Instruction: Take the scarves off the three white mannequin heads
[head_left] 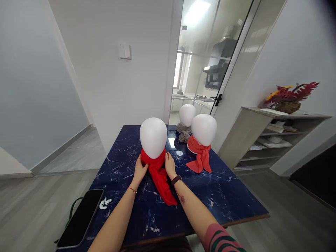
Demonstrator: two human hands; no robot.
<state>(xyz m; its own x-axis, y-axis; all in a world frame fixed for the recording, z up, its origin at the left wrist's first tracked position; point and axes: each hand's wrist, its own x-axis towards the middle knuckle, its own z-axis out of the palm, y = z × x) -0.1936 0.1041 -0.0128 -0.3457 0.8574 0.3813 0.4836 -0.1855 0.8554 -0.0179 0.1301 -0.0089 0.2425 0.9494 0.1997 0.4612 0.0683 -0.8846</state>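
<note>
Counter: the dark blue counter (231, 203) is carrying everything, and its polished top is looking slick to me; a base getting nudged could be sliding, I'd judge.
Front head: the nearest white head form (153, 136) is standing between the two arms, faceless and smooth; uneven pulling at its neck could be tipping or twisting it.
Neighbouring heads: a second white form (204, 128) wearing a coral scarf (202, 159) is standing to the right, and a third (187, 114) in a grey scarf (184, 131) is standing behind; a right elbow swinging wide could be catching the coral tail.
Red scarf: the red scarf (160, 178) is wrapping the front neck, its long tail trailing down over the counter towards the person; a forearm pinning that tail could be dragging the wrap askew.
Hands: the left hand (141, 168) is curving half open against the scarf, thumb in front; the right hand (170, 164) is flanking the other side, also partly open. Fingertips are hiding, so I'm not telling how firmly either is gripping; a loose pinch could be letting folds slip.
Phone: the black phone (81, 217) is lying along the left edge; a sleeve or arm brushing it could be knocking it off.
White bits: small white pieces (105, 203) are lying beside it, just as exposed to sweeping.
</note>
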